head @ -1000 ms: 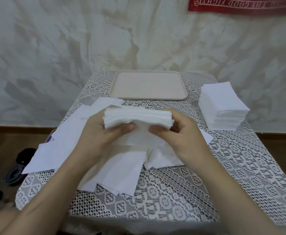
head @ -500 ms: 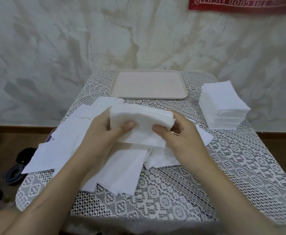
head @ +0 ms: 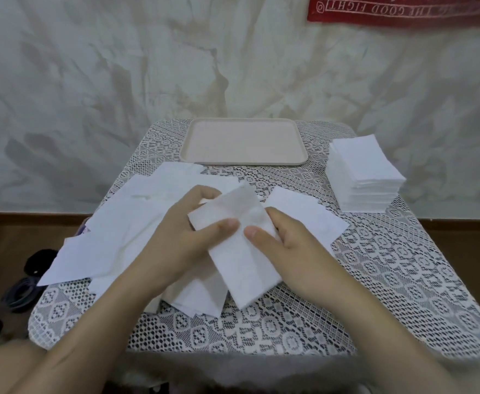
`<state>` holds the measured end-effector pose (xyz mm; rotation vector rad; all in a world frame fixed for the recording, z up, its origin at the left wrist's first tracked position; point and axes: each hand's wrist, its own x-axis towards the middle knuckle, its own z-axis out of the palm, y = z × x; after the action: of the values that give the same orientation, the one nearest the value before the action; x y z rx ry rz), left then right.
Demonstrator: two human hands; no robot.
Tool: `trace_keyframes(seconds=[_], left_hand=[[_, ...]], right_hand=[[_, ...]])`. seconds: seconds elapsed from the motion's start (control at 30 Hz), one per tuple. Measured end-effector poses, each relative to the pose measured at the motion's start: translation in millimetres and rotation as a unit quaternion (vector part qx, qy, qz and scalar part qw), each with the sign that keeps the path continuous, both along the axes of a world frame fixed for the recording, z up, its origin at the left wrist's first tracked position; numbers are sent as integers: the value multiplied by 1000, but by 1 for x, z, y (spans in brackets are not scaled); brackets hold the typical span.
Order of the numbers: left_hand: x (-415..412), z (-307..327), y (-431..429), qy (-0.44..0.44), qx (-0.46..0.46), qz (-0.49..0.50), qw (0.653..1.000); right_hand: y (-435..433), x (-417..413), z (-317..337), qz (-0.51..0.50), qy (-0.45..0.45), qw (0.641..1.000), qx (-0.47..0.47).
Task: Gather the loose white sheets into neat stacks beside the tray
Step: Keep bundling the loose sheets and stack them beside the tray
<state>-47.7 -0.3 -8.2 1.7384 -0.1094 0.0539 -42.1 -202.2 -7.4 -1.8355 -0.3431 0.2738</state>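
Both hands hold a small bundle of white sheets (head: 238, 251) over the middle of the table, its flat face turned up toward me. My left hand (head: 187, 234) grips the bundle's left side with the thumb on top. My right hand (head: 287, 248) grips its right side, thumb on top too. Loose white sheets (head: 125, 223) lie scattered under and left of my hands, and one more loose sheet (head: 307, 214) lies to the right. A beige tray (head: 244, 143) sits at the table's far edge. A tall neat stack of sheets (head: 363, 172) stands right of the tray.
A lace tablecloth (head: 375, 280) covers the small table. On the floor at the left lie dark cables (head: 20, 294) and a black object (head: 38, 261). A red banner (head: 403, 8) hangs on the wall above.
The bundle has been turned from edge-on to flat and tilted, and lowered toward me. Both hands came down and nearer with it.
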Motion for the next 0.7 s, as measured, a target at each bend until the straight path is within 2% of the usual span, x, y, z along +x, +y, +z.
trace_keyframes(seconds=[0.13,0.23,0.53,0.63,0.7], left_hand=[[-6,-5,-21,53,-124,64,989],[-13,-10,-33,48,-68,63,995],[-8,-12,-24,51,2,56,997],[-1,-11,-14,57,-17,96,994],[0,-12,-12,62,-24,99,993]], right_hand=[[6,-5,-7,-79,7,995,54],[14,-12,-10,-83,21,994,61],[0,-7,-8,-64,-35,994,-82],[-23,8,-12,-118,-48,985,-119],[-43,18,-15,-154,-48,970,-180]])
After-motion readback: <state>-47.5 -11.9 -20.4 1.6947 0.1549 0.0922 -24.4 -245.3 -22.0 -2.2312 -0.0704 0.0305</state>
